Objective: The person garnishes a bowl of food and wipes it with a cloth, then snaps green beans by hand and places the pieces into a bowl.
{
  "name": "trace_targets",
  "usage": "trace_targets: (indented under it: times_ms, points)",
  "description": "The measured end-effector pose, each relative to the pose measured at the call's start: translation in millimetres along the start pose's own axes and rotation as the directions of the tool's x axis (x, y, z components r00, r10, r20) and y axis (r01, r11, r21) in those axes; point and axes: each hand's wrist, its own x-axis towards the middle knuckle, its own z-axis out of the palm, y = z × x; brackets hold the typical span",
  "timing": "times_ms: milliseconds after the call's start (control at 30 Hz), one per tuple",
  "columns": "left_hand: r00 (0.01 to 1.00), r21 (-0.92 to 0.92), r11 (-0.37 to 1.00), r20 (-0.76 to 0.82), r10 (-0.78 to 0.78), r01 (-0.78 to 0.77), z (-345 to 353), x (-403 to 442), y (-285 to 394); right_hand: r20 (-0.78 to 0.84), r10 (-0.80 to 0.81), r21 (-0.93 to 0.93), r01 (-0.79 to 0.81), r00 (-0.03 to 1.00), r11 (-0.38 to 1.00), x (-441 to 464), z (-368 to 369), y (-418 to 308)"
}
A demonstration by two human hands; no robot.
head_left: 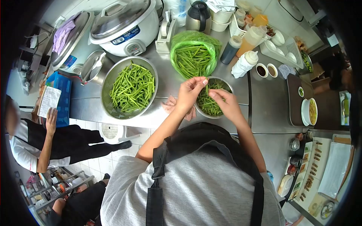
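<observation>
Over a metal bowl (230,85) of green trimmings, my left hand (191,92) and my right hand (227,103) are close together. The left thumb and fingers pinch a green bean (207,89) whose lower end points into the bowl. My right fingertips are pressed together beside that bean; whether they also grip it is hard to make out. Behind the bowl stands an open green plastic bag (176,49) full of long green beans (193,60). To the left, a perforated metal colander (106,86) holds cut green bean pieces (132,88).
A crumpled pink cloth (170,104) lies by my left forearm. Rice cookers (124,26), a thermos jug (198,17) and sauce bottles (230,49) line the back. On the right, a brown tray (296,94) bears a soup bowl. At left, a person (49,143) touches a paper (49,101).
</observation>
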Motion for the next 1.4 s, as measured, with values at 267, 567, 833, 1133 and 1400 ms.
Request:
trace_targets:
  times_ms: [267,567,833,1133,1400]
  points:
    - [0.984,0.130,0.979,-0.062,0.169,-0.160,-14,-7,-9,0.092,0.243,0.721,-0.233,0.966,0.652,5,16,8]
    - [0.983,0.094,0.995,-0.174,0.059,-0.043,-39,-27,-36,0.220,0.283,0.726,-0.350,0.934,0.591,16,8,18]
    - [0.748,0.965,0.169,-0.263,0.610,0.201,-170,-34,49,0.072,-0.026,-0.189,0.039,0.997,0.981,38,-23,34]
    - [0.796,0.937,0.137,0.190,0.575,-0.323,-72,83,34,0.107,0.013,-0.023,-0.011,0.994,1.000,79,-3,10]
    - [0.840,0.933,-0.072,0.348,0.416,-0.351,-67,130,18,0.121,0.182,0.098,-0.195,0.976,0.976,54,-29,14]
